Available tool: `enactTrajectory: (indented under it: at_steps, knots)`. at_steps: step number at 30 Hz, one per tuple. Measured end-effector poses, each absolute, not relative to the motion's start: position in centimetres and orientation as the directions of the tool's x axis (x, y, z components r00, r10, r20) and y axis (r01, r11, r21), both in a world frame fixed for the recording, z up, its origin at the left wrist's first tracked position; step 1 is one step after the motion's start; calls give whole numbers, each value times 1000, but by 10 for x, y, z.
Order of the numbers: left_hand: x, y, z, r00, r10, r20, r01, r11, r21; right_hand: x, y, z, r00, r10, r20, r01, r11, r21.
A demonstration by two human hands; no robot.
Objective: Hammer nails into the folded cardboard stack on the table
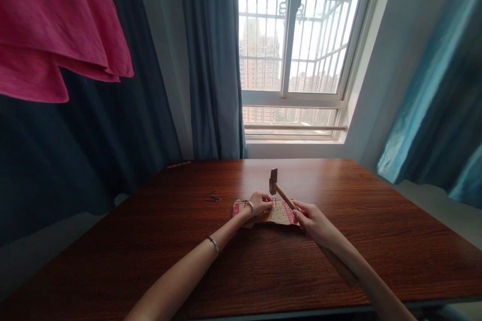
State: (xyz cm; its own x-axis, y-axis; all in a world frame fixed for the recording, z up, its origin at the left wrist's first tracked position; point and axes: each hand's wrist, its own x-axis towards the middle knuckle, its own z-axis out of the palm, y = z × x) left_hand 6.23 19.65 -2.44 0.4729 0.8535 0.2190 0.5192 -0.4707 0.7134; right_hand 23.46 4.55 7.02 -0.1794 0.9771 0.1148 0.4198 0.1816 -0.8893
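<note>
My right hand (309, 215) is wrapped round the wooden handle of a hammer (285, 195); its metal head is raised in the middle of the view, just over the fingertips of my other hand. A thin nail (274, 200) stands upright under the hammer head. My left hand (260, 203) pinches at the nail, resting on a beige dotted piece with pink ends (280, 213). That piece lies flat on the table, its left part partly covered by my left hand and wrist. Left of it lie several loose dark nails (214, 196).
The brown wooden table (181, 256) reaches to the wall below a barred window (289, 50). Blue curtains (213, 60) hang on both sides. A pink cloth (60, 25) hangs at upper left. A small row of light-coloured items (179, 164) lies at the table's far left corner.
</note>
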Motion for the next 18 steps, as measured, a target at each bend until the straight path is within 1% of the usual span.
enactTrajectory:
  at_steps: [4,8,13,18]
  knots:
    - [63,198,-26,465,860,211,530,-461,712,236,49,66,-168,973,156,459,217,-861]
    - [63,200,-29,465,859,214,542,-467,699,236,52,66,-171,972,163,454,225,-862]
    - [63,201,-31,460,861,216,568,-472,674,236,53,62,-182,974,134,427,201,-881]
    - [63,201,-32,460,860,221,558,-474,681,237,56,55,-189,975,113,417,184,-890]
